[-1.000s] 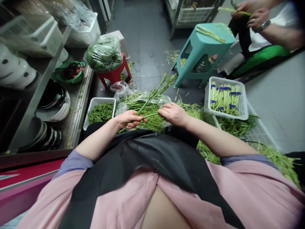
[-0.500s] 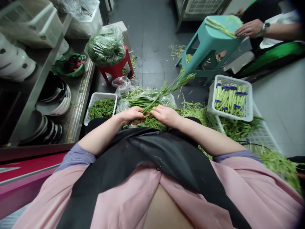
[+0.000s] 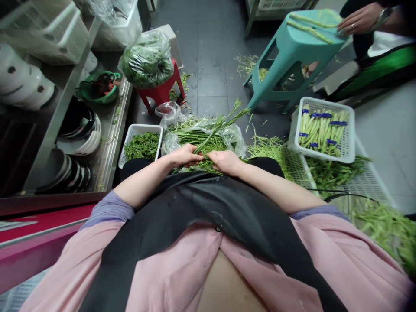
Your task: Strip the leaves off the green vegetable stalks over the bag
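Long green leafy stalks (image 3: pixel 212 131) slant up and to the right from my left hand (image 3: pixel 187 156), whose fingers are wrapped round their lower part. Close beside it, my right hand (image 3: pixel 224 162) is closed with thumb and fingertips pinched together near the stalks; what it grips is too small to make out. Below and beyond both hands lies an open clear plastic bag (image 3: pixel 238 141) with many green stems (image 3: pixel 188 138) in it. Light green peelings (image 3: pixel 264 149) are heaped on the floor to its right.
A white basket (image 3: pixel 160 130) of greens stands left of the bag. Beyond are a red stool (image 3: pixel 161 92) with a bagged bundle and a teal stool (image 3: pixel 269 91) by another person's hand (image 3: pixel 360 20). At right, a white basket (image 3: pixel 350 130) holds banded stalks; metal shelving (image 3: pixel 112 143) is at left.
The stalks' tips have swung left and slightly down, and my right hand has moved slightly away from my left. The surroundings have shifted slightly in view. The other person's hand has moved on the teal stool.
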Demonstrator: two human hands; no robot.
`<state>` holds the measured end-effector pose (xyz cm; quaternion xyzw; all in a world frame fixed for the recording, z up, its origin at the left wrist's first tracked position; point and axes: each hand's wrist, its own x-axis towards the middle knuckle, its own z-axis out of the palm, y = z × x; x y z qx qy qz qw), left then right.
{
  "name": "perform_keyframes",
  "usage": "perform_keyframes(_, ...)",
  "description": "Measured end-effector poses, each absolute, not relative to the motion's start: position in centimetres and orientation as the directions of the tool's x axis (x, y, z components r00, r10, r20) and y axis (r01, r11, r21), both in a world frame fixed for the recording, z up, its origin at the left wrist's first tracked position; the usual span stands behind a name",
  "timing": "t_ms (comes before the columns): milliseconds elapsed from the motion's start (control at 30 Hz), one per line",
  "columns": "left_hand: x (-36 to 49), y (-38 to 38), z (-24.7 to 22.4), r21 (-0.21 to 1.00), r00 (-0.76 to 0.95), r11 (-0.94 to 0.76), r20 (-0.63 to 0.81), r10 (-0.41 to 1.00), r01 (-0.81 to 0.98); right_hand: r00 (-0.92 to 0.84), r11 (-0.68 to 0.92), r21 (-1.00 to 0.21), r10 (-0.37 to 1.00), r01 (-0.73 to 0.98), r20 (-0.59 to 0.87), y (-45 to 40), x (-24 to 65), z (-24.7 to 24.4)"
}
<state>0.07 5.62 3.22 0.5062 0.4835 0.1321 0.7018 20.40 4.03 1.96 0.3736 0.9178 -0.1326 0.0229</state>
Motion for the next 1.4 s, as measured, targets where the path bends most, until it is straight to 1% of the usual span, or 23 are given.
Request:
perform_keyframes(33,0.1,5.6,2.9,0.848,0.516,0.465,-0.527,0.675,0.257,-0.688,0.632,-0.318,0.719,0.707,-0.100,3.9,20.1,1.5)
perform_keyframes(100,0.3,5.5,2.5,0.866,0.544,0.475,-0.476,0.691,0.155,-0.578,0.483,-0.546,0.816,0.684,-0.002,3.7,19.7,0.5)
perform_keyframes(167,0.5,5.5,2.1,0.882,0.530,0.460,-0.439,0.726,0.101,-0.415,0.295,-0.759,0.909,0.581,0.036,4.0,19.7,-0.6)
perform_keyframes(200,0.5,5.4,1.9,0.887,0.513,0.448,-0.436,0.740,0.108,-0.305,0.201,-0.826,0.952,0.527,0.037,4.5,20.2,-1.1)
perform_keyframes(267,0.3,5.4,1.4,0.886,0.471,0.427,-0.460,0.753,0.183,-0.015,0.062,-0.877,0.998,0.476,0.063,6.0,22.3,-1.8)
perform_keyframes(300,0.1,5.4,1.1,0.876,0.448,0.418,-0.483,0.752,0.241,0.167,0.026,-0.873,0.978,0.487,0.123,6.9,23.8,-1.9)
perform_keyframes(333,-0.2,5.5,0.8,0.858,0.426,0.407,-0.509,0.748,0.312,0.304,0.026,-0.846,0.927,0.533,0.219,7.9,25.6,-1.8)
perform_keyframes(367,-0.4,5.6,0.4,0.834,0.398,0.389,-0.534,0.746,0.391,0.372,0.041,-0.826,0.880,0.562,0.296,8.7,27.3,-1.6)
perform_keyframes(400,-0.7,5.8,-0.1,0.806,0.371,0.354,-0.548,0.750,0.475,0.389,0.071,-0.818,0.854,0.571,0.346,9.3,28.8,-1.3)
perform_keyframes(467,-1.0,6.3,-1.1,0.745,0.333,0.231,-0.523,0.785,0.626,0.369,0.151,-0.807,0.831,0.570,0.416,9.9,30.8,-0.4)
perform_keyframes(567,-1.2,7.2,-2.2,0.661,0.333,0.028,-0.414,0.847,0.750,0.308,0.231,-0.855,0.863,0.464,0.400,9.6,30.7,0.6)
perform_keyframes(633,-1.4,7.5,-2.4,0.609,0.333,-0.027,-0.395,0.856,0.792,0.250,0.230,-0.890,0.905,0.393,0.344,9.1,29.8,0.9)
perform_keyframes(700,-1.8,7.5,-2.0,0.584,0.335,-0.049,-0.393,0.856,0.810,0.184,0.238,-0.866,0.920,0.441,0.346,8.6,29.2,1.1)
perform_keyframes(767,-2.3,7.3,-1.2,0.593,0.358,-0.081,-0.367,0.859,0.801,0.088,0.299,-0.746,0.898,0.595,0.431,8.2,29.0,1.5)
perform_keyframes(833,-2.8,7.0,-0.2,0.623,0.407,-0.126,-0.332,0.851,0.772,-0.069,0.382,-0.546,0.859,0.745,0.507,7.8,29.1,2.0)
perform_keyframes(867,-3.0,6.8,0.3,0.642,0.432,-0.142,-0.321,0.843,0.754,-0.160,0.418,-0.437,0.842,0.796,0.515,7.7,29.1,2.3)
perform_keyframes(967,-3.2,6.3,1.6,0.695,0.485,-0.164,-0.294,0.824,0.700,-0.378,0.488,-0.165,0.813,0.857,0.443,7.9,28.9,3.2)
perform_keyframes(1000,-3.1,6.1,2.0,0.708,0.491,-0.162,-0.288,0.823,0.687,-0.432,0.510,-0.103,0.806,0.854,0.405,8.1,28.8,3.4)
perform_keyframes(1067,-3.0,5.8,2.7,0.735,0.495,-0.141,-0.289,0.819,0.663,-0.511,0.550,-0.025,0.791,0.835,0.336,8.4,28.5,3.8)
perform_keyframes(1133,-2.9,5.6,3.4,0.762,0.502,-0.107,-0.307,0.809,0.638,-0.557,0.581,0.014,0.774,0.814,0.301,8.5,28.3,4.1)
perform_keyframes(1267,-2.8,5.5,4.4,0.797,0.504,-0.049,-0.331,0.798,0.602,-0.615,0.628,0.055,0.736,0.776,0.282,7.8,28.1,4.3)
perform_keyframes(1333,-2.9,5.4,4.7,0.825,0.466,0.028,-0.346,0.814,0.564,-0.620,0.642,0.017,0.734,0.767,0.277,7.3,27.9,4.2)
perform_keyframes(1400,-2.8,5.4,4.7,0.858,0.409,0.132,-0.366,0.836,0.497,-0.567,0.621,-0.115,0.764,0.775,0.308,6.9,27.6,3.5)
